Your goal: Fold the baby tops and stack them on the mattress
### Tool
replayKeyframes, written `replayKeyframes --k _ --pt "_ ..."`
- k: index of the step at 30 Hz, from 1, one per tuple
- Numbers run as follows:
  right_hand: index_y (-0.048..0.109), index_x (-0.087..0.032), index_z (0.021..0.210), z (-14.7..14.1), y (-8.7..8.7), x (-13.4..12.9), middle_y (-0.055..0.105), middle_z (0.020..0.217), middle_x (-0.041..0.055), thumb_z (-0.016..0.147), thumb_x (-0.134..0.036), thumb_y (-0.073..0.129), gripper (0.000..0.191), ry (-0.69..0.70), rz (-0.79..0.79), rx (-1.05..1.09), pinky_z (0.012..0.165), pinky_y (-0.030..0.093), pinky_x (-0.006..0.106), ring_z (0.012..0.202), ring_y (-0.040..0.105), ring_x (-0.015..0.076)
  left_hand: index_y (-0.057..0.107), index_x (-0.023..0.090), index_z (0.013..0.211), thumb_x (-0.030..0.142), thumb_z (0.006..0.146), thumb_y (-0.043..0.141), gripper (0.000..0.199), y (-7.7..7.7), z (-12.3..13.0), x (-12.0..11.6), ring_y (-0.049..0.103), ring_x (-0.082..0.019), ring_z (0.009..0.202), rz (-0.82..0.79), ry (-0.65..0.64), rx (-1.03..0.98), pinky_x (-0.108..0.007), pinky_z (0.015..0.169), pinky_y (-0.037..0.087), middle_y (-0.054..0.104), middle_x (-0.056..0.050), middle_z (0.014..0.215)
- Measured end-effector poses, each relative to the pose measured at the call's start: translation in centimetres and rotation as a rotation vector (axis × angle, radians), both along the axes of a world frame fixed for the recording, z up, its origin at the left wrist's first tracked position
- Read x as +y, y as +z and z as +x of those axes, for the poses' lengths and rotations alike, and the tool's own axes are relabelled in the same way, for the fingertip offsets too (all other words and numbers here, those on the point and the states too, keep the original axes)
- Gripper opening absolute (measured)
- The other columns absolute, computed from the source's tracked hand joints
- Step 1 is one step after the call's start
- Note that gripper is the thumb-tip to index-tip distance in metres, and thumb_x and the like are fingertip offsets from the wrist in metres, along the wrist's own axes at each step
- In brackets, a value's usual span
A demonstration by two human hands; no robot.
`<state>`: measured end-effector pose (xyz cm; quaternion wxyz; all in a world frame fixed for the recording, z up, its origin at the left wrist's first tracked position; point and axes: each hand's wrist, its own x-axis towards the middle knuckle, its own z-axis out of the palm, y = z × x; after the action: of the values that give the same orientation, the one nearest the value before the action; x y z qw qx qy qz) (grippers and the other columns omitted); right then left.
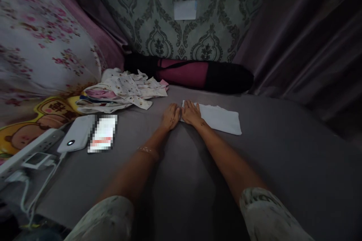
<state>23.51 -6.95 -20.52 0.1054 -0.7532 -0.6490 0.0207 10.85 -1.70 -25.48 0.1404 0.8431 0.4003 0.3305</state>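
A white folded cloth (222, 118) lies flat on the grey sheet, longer from left to right than it is deep. My right hand (191, 113) rests palm down on its left end, fingers stretched out and slightly apart. Close beside it, at the cloth's left edge, my left hand (171, 116) lies palm down with fingers forward and nothing seen in its grip. Whether its thumb side touches the cloth edge I cannot make out.
Crumpled patterned clothes (124, 86) are heaped at the back left. A black and maroon long bag (183, 73) lies along the wall. On the left are a blurred phone (103, 133), a white power bank (76, 133), a power strip (31, 148) with cables and a yellow cartoon cushion (22, 131).
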Motion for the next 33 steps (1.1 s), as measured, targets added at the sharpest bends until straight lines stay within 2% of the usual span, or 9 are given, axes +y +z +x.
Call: replayKeyframes --k 5,8,12,16,19,22,27,33 --pt "0.033 -0.004 0.150 -1.7 -0.6 1.3 0.027 0.159 0.0159 0.099 -0.027 0.022 0.056 0.043 -0.016 -0.025 0.119 0.013 0.047 0.148 0.019 0.0266 0.051 0.011 0.132 0.048 0.101 0.012 0.062 0.3 -0.1 0.0 0.052 -0.023 0.127 -0.040 0.033 -0.057 -0.040 0.111 0.041 0.058 -0.016 0.132" --pt "0.030 -0.002 0.151 -1.9 -1.3 1.6 0.025 0.160 0.0160 0.097 -0.023 0.028 0.058 0.052 -0.048 -0.047 0.119 0.015 0.048 0.149 0.015 0.0275 0.051 0.011 0.132 0.045 0.101 0.014 0.059 0.4 -0.2 0.0 0.052 -0.023 0.127 -0.053 0.028 -0.084 -0.042 0.110 0.041 0.058 -0.016 0.134" --pt "0.030 -0.006 0.151 -1.7 -1.7 1.6 0.023 0.161 0.0150 0.096 -0.023 0.033 0.058 0.057 -0.068 -0.048 0.119 0.015 0.048 0.149 0.014 0.0267 0.052 0.010 0.131 0.044 0.101 0.017 0.057 0.8 -0.2 -0.3 0.053 -0.025 0.126 -0.059 -0.011 -0.068 -0.042 0.110 0.040 0.059 -0.017 0.132" --pt "0.029 -0.007 0.152 -1.5 -1.2 1.9 0.022 0.161 0.0135 0.097 -0.026 0.032 0.058 0.066 -0.087 0.003 0.119 0.014 0.049 0.150 0.013 0.0269 0.052 0.014 0.131 0.043 0.101 0.018 0.054 1.1 -0.3 -0.5 0.054 -0.023 0.126 -0.064 -0.043 -0.060 -0.041 0.109 0.041 0.060 -0.014 0.133" --pt "0.025 -0.008 0.154 -0.7 -0.3 1.9 0.022 0.162 0.0123 0.101 -0.030 0.023 0.058 0.060 -0.091 0.102 0.120 0.017 0.041 0.149 0.016 0.0233 0.052 0.015 0.133 0.041 0.101 0.018 0.054 1.2 -0.4 -0.6 0.053 -0.021 0.126 -0.057 -0.071 -0.066 -0.040 0.110 0.041 0.060 -0.013 0.133" --pt "0.023 -0.010 0.155 0.6 0.7 0.8 0.021 0.162 0.0121 0.101 -0.031 0.023 0.058 0.044 -0.044 0.145 0.119 0.019 0.036 0.149 0.019 0.0198 0.050 0.016 0.137 0.039 0.101 0.018 0.053 1.1 -0.4 -0.8 0.048 -0.022 0.132 -0.052 -0.081 -0.018 -0.043 0.113 0.037 0.056 -0.011 0.139" --pt "0.033 -0.021 0.153 3.0 1.2 -2.1 0.027 0.161 0.0082 0.101 -0.036 0.025 0.054 0.034 -0.038 0.030 0.118 0.011 0.056 0.149 0.018 0.0277 0.044 0.022 0.145 0.041 0.101 0.022 0.053 1.4 -0.2 -1.8 0.029 -0.026 0.146 -0.025 -0.120 0.189 -0.050 0.118 0.024 0.045 -0.005 0.151" --pt "0.035 -0.022 0.152 3.7 0.1 -3.0 0.030 0.159 0.0070 0.102 -0.039 0.024 0.054 0.087 -0.046 -0.083 0.117 0.009 0.058 0.147 0.021 0.0282 0.041 0.025 0.148 0.040 0.100 0.026 0.052 2.0 -0.2 -2.5 0.023 -0.029 0.148 -0.018 -0.180 0.337 -0.056 0.118 0.020 0.040 -0.005 0.155"
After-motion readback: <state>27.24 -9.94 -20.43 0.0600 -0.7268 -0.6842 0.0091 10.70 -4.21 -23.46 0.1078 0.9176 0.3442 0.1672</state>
